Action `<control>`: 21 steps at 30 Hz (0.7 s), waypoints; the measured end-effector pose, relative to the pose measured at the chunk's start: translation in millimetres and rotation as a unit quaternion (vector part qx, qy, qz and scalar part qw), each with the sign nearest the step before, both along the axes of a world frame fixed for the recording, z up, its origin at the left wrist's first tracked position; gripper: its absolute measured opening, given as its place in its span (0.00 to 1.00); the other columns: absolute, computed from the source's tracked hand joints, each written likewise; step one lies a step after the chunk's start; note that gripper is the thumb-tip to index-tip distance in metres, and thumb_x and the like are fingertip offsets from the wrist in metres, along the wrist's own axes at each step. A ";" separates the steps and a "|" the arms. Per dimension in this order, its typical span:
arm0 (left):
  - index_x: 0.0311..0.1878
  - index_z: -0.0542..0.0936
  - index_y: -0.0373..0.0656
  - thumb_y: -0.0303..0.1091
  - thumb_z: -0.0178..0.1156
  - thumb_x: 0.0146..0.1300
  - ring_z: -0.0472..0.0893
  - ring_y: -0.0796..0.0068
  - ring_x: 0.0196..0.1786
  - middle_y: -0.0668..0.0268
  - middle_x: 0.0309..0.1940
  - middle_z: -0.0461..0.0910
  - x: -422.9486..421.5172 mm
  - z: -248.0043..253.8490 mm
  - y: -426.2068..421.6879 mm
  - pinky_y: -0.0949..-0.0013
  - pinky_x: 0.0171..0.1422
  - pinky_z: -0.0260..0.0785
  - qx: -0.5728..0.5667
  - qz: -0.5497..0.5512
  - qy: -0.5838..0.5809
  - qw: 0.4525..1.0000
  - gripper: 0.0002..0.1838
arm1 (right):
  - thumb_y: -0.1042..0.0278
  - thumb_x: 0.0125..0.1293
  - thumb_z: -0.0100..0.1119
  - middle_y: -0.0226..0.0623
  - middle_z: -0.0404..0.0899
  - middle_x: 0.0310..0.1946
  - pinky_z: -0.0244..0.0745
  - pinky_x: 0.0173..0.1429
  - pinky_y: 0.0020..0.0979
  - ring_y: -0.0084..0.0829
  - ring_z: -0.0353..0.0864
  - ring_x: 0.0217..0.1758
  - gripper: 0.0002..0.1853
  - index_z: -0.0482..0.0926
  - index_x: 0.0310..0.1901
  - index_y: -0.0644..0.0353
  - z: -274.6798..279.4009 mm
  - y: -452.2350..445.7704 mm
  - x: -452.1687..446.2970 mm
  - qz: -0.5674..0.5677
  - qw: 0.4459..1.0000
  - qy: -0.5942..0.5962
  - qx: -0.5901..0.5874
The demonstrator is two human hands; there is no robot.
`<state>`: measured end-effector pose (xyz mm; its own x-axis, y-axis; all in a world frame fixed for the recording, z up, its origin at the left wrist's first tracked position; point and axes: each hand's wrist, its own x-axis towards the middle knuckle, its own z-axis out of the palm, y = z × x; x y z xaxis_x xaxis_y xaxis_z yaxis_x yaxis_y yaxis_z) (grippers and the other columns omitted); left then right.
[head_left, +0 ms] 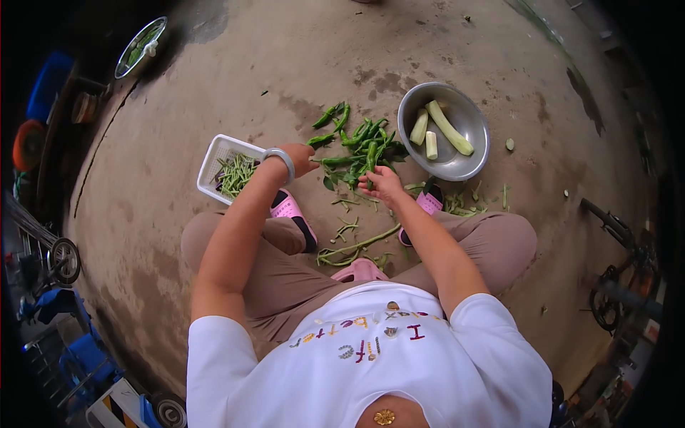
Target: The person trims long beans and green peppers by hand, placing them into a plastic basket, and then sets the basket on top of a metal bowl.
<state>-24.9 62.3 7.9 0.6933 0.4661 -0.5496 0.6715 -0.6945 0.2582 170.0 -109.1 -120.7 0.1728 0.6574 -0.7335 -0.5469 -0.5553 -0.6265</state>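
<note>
My right hand [383, 185] pinches a long green chili pepper [371, 156] that points away from me. Just beyond it lies a pile of green chili peppers [364, 134] with some leaves, on the concrete floor. My left hand [300, 158], with a pale bangle at the wrist, is left of the pile with its fingers closed; what they hold, if anything, is hidden. Beneath and left of that forearm stands a white plastic basket [207, 165] of cut green pieces, probably beans or stems.
A metal basin [481, 150] at right holds three peeled pale-green vegetable pieces [449, 128]. Stems and trimmings [357, 250] litter the floor between my pink slippers [287, 207]. Another bowl of greens [141, 48] stands far left. Wheeled things line both sides.
</note>
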 end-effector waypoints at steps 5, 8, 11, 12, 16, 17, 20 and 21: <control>0.50 0.74 0.38 0.49 0.56 0.59 0.79 0.61 0.44 0.55 0.39 0.80 28.6 -77.6 -60.6 0.63 0.48 0.70 -0.111 0.140 -0.131 0.975 0.24 | 0.65 0.63 0.55 0.35 0.78 0.35 0.77 0.34 0.25 0.26 0.80 0.34 0.13 0.66 0.45 0.58 52.7 -31.8 -42.9 0.031 0.997 0.012 0.071; 0.47 0.75 0.40 0.43 0.60 0.58 0.81 0.69 0.40 0.60 0.34 0.81 38.1 -98.6 -105.0 0.67 0.42 0.73 -0.416 0.463 -0.279 0.731 0.19 | 0.64 0.62 0.57 0.34 0.78 0.35 0.76 0.34 0.24 0.24 0.80 0.33 0.14 0.67 0.44 0.59 48.1 -51.6 -46.3 0.092 0.992 -0.041 0.069; 0.44 0.74 0.44 0.37 0.60 0.59 0.81 0.73 0.33 0.65 0.35 0.80 34.4 -102.6 -125.9 0.72 0.36 0.75 -0.460 0.544 -0.323 0.623 0.12 | 0.54 0.63 0.55 0.28 0.77 0.31 0.72 0.33 0.21 0.20 0.77 0.31 0.15 0.72 0.40 0.57 23.0 -59.7 -26.7 0.129 0.976 -0.155 0.077; 0.44 0.74 0.44 0.37 0.60 0.59 0.81 0.73 0.33 0.65 0.35 0.80 32.3 -94.9 -127.4 0.72 0.36 0.75 -0.457 0.546 -0.323 0.624 0.12 | 0.51 0.63 0.53 0.26 0.76 0.30 0.70 0.31 0.20 0.18 0.75 0.28 0.16 0.73 0.38 0.56 17.0 -57.3 -19.3 0.139 0.963 -0.215 0.083; 0.47 0.75 0.46 0.39 0.57 0.61 0.80 0.74 0.35 0.66 0.36 0.80 25.2 -76.1 -130.8 0.68 0.41 0.75 -0.550 0.495 -0.289 0.607 0.13 | 0.47 0.63 0.51 0.23 0.73 0.26 0.67 0.28 0.18 0.15 0.69 0.22 0.18 0.75 0.36 0.56 47.2 -46.5 -3.3 0.011 0.995 -0.088 0.036; 0.47 0.75 0.46 0.40 0.56 0.61 0.80 0.74 0.35 0.66 0.36 0.80 24.7 -75.1 -131.3 0.68 0.42 0.74 -0.582 0.473 -0.275 0.602 0.13 | 0.47 0.63 0.51 0.22 0.72 0.26 0.66 0.27 0.17 0.14 0.67 0.22 0.18 0.75 0.36 0.56 52.7 -44.2 -0.5 0.009 0.996 -0.083 0.041; 0.48 0.75 0.47 0.40 0.56 0.62 0.79 0.73 0.35 0.65 0.35 0.79 23.8 -77.5 -139.6 0.66 0.44 0.74 -0.617 0.456 -0.248 0.592 0.14 | 0.49 0.62 0.54 0.20 0.70 0.23 0.65 0.26 0.16 0.13 0.66 0.21 0.16 0.76 0.35 0.54 61.7 -40.4 0.9 0.011 0.996 -0.069 0.046; 0.49 0.74 0.45 0.43 0.53 0.63 0.79 0.71 0.36 0.64 0.36 0.79 23.1 -77.1 -143.5 0.63 0.46 0.73 -0.623 0.445 -0.237 0.598 0.16 | 0.50 0.60 0.57 0.22 0.71 0.23 0.65 0.25 0.16 0.14 0.66 0.21 0.16 0.76 0.34 0.55 57.0 -38.6 0.6 0.053 0.993 -0.094 0.050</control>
